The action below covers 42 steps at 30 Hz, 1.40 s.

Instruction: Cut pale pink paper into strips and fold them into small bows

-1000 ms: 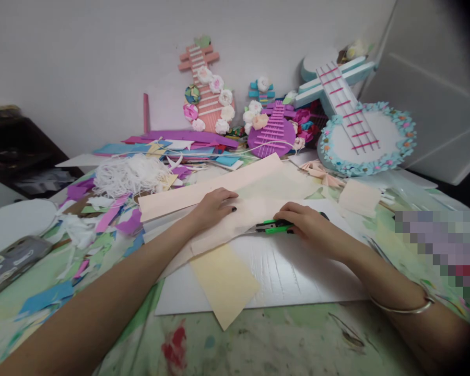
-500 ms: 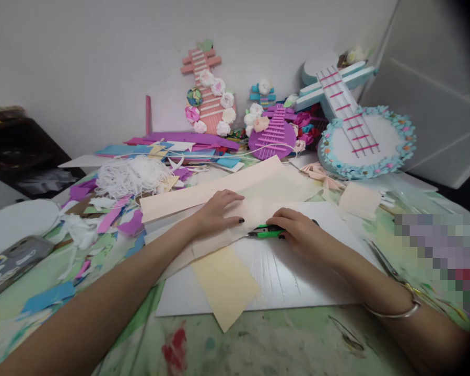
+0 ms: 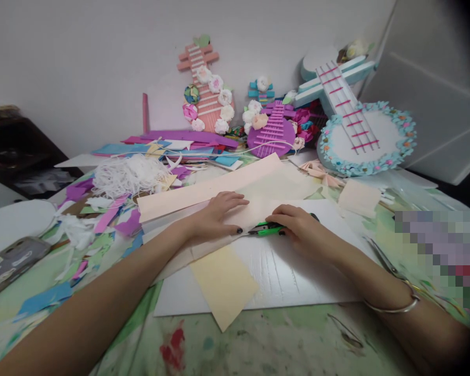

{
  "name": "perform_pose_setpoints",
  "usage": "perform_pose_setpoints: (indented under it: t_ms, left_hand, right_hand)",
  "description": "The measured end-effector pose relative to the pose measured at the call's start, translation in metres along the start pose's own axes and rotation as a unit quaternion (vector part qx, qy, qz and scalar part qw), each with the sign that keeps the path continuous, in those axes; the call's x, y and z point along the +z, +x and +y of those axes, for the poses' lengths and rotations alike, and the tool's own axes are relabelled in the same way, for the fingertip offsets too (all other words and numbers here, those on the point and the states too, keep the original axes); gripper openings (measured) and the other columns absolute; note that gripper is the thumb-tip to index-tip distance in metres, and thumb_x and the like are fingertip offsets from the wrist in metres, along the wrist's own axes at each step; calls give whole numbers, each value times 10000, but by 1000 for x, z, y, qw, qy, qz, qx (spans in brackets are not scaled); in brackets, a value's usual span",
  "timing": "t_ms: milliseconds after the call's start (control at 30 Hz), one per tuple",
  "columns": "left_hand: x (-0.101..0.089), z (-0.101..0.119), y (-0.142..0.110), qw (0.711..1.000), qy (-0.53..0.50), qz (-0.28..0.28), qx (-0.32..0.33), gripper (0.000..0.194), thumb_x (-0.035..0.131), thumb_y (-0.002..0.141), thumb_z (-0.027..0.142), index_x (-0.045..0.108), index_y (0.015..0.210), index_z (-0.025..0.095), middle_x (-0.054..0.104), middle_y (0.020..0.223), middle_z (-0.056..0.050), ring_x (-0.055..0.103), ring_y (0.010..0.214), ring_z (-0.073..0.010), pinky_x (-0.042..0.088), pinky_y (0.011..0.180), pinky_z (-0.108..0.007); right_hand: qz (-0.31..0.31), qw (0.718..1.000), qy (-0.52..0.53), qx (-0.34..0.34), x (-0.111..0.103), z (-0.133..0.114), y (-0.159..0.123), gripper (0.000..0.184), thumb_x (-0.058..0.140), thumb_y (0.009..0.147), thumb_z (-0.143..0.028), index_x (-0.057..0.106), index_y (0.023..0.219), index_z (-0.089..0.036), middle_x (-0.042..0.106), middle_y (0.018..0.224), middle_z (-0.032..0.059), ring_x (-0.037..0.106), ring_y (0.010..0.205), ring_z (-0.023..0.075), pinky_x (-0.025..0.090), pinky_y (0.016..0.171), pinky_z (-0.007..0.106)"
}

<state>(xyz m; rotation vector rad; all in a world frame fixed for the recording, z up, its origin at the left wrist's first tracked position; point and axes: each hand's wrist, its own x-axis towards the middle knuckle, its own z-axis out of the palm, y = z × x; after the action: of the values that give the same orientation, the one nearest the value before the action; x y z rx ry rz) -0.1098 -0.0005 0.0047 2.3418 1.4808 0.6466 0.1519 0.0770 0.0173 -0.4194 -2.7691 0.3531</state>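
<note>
My left hand (image 3: 221, 211) lies with fingers stretched out on a pale peach sheet of paper (image 3: 258, 201), pressing it onto a white board (image 3: 297, 277). Wrapped in the fingers of my right hand (image 3: 297, 222) is a green and black utility knife (image 3: 268, 228). Its blade points left, at the lower edge of the sheet beside my left thumb; whether it touches the paper I cannot tell. A pale yellow piece of paper (image 3: 227, 287) shows on the board below the sheet, its corner over the board's front edge.
Scissors (image 3: 384, 258) lie by my right forearm. To the left are tangled white string (image 3: 131, 177), paper scraps and a phone-like object (image 3: 13, 266). Decorated guitar-shaped crafts stand at the back: a pink one (image 3: 207, 99), a purple one (image 3: 272, 136) and a light-blue one (image 3: 360, 125).
My left hand has shifted slightly toward the knife, its thumb lower on the sheet. The paper under it looks flatter. My right hand keeps its hold, and the whole view has shifted a little.
</note>
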Motion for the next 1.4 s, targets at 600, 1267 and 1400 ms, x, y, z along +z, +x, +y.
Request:
perform_pose_setpoints:
  t_ms: [600, 1267, 1400]
  left_hand:
    - [-8, 6, -5, 980, -185, -27, -67, 552, 564, 869, 367, 396, 1392, 307, 321, 1510, -29, 244, 1411, -237, 267, 1132, -419]
    - [-6, 4, -2, 993, -80, -79, -48, 606, 421, 822, 93, 387, 1399, 276, 311, 1517, -11, 182, 1429, -191, 135, 1177, -454]
    - [-7, 6, -3, 994, -66, -74, -45, 613, 413, 809, 71, 397, 1393, 259, 317, 1514, -26, 215, 1419, -195, 162, 1173, -446]
  right_hand:
    - [22, 999, -29, -18, -1, 12, -1, 554, 408, 659, 78, 634, 1119, -129, 622, 997, 127, 574, 874, 226, 467, 747, 352]
    - [10, 999, -26, -26, 6, 6, 0, 558, 433, 661, 70, 623, 1134, -154, 610, 1018, 116, 544, 898, 230, 433, 776, 358]
    - [7, 1000, -20, -14, 3, 0, -1, 552, 441, 657, 69, 630, 1123, -158, 608, 1020, 118, 554, 916, 228, 439, 792, 350]
